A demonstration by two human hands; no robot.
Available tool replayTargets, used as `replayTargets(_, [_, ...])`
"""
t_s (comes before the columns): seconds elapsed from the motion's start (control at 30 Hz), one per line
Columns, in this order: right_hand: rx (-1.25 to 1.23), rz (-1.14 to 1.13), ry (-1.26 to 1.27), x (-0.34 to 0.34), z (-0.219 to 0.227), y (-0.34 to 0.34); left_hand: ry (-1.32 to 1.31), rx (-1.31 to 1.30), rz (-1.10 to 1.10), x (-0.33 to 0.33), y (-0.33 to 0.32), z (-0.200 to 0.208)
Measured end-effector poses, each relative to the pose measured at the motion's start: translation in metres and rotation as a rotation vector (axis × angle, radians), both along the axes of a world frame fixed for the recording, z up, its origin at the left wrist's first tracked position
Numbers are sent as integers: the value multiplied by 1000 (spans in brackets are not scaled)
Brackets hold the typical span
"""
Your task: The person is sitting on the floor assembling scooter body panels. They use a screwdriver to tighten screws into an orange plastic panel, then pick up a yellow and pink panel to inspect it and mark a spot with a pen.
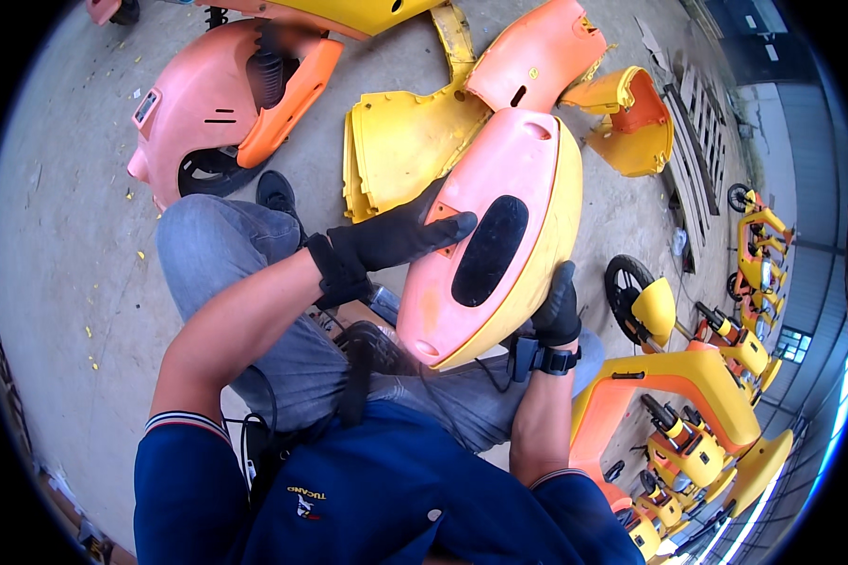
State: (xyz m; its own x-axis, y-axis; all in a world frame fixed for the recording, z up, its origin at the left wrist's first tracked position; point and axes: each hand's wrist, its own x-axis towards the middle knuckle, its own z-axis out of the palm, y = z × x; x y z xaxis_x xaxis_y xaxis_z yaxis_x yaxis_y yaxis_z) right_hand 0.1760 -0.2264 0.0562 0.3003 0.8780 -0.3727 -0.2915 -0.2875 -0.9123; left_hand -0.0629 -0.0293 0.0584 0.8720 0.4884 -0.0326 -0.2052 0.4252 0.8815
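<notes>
An oval scooter cover (428, 282), faded pink with a yellow side and a dark oval panel in its face, is held up tilted above my lap. In a black glove, my left hand (400, 231) grips its left edge, the thumb pressed on the face near small holes. My right hand (558, 306), gloved as well, holds the yellow side at the lower right, thumb up and the other fingers hidden behind. Just beyond the cover lie a yellow plastic panel (407, 141) and a pink-orange panel (537, 55).
A pink-orange scooter front (203, 104) with its wheel stands at the upper left. A curved yellow shell (643, 122) lies near a wooden pallet (693, 155). On the right are a loose wheel (628, 287), a yellow-orange scooter frame (669, 372) and several parked scooters.
</notes>
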Motion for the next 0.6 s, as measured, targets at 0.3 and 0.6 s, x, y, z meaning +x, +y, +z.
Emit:
replayTargets(0.3, [72, -30, -58, -16, 4, 8, 49, 21, 18, 3, -4, -16])
replayTargets(0.6, [38, -173, 328, -20, 8, 32, 10, -55, -4, 6, -1, -13])
